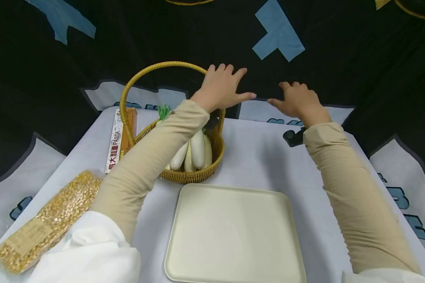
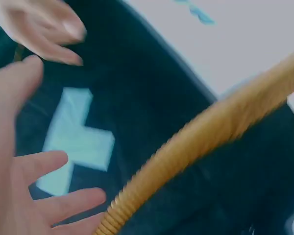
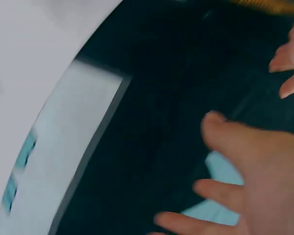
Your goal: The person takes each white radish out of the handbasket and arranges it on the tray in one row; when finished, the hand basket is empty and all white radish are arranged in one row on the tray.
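Both hands are raised over the far side of the table in the head view. My left hand [image 1: 222, 87] has its fingers spread and overlaps the right side of the basket's arched handle [image 1: 163, 65]; in the left wrist view the handle [image 2: 186, 149] passes close by the fingertips. My right hand [image 1: 299, 100] hovers to the right, fingers loosely extended, holding nothing. Below the left forearm stands the wicker basket [image 1: 187, 177] with several white, long vegetables [image 1: 197, 149] in it, green tops [image 1: 163, 111] showing at the back. The sleeve hides part of the basket.
A cream tray [image 1: 235, 232] lies in front of the basket on the white tablecloth [image 1: 255, 157]. At the left are a bag of yellow corn kernels [image 1: 49, 222] and a pasta box [image 1: 118, 137]. Dark cloth [image 1: 340, 47] with blue shapes hangs beyond the table.
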`<state>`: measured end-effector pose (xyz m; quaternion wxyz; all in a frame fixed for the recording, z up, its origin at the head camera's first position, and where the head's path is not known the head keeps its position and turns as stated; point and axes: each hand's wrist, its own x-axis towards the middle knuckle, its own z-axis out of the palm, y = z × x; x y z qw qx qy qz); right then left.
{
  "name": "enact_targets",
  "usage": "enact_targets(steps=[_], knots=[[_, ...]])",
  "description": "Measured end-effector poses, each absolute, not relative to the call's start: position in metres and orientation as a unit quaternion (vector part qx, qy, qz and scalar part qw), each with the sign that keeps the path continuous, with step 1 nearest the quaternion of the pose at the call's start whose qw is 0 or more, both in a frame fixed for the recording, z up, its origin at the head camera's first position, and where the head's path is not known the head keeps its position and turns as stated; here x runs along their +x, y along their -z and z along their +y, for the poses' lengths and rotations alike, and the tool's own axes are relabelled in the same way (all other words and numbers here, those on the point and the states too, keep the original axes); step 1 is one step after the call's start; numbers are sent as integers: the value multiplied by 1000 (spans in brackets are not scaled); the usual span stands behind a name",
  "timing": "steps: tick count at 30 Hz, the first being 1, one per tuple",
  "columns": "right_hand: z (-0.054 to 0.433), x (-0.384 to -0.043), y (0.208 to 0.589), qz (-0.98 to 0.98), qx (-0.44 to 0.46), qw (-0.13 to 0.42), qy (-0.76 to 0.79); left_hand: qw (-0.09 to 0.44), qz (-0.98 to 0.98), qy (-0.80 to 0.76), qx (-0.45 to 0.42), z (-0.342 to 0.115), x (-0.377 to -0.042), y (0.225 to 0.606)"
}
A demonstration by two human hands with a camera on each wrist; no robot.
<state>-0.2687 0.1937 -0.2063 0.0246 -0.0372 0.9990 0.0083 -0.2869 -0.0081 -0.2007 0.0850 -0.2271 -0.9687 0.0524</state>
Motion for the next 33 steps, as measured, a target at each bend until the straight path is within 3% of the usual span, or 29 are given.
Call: enact_targets(steps=[6,10,16,22,26,33], knots=[[180,-242,238,981,-117,103,113,166,-933,-1,-319,-47,-231,235],[170,-219,264,959,-161,139,188,201,-922,65,-326,-80,-194,263],[159,-182,299,935,-197,151,253,304,-891,248,-228,-132,-155,321],[149,-158,325,914,-233,143,300,383,-857,329,-102,-169,-146,375],[141,-147,339,893,-261,148,335,355,-860,365,-42,-181,-147,400],[122,-138,350,850,-306,143,405,199,-856,477,21,-189,-151,414]])
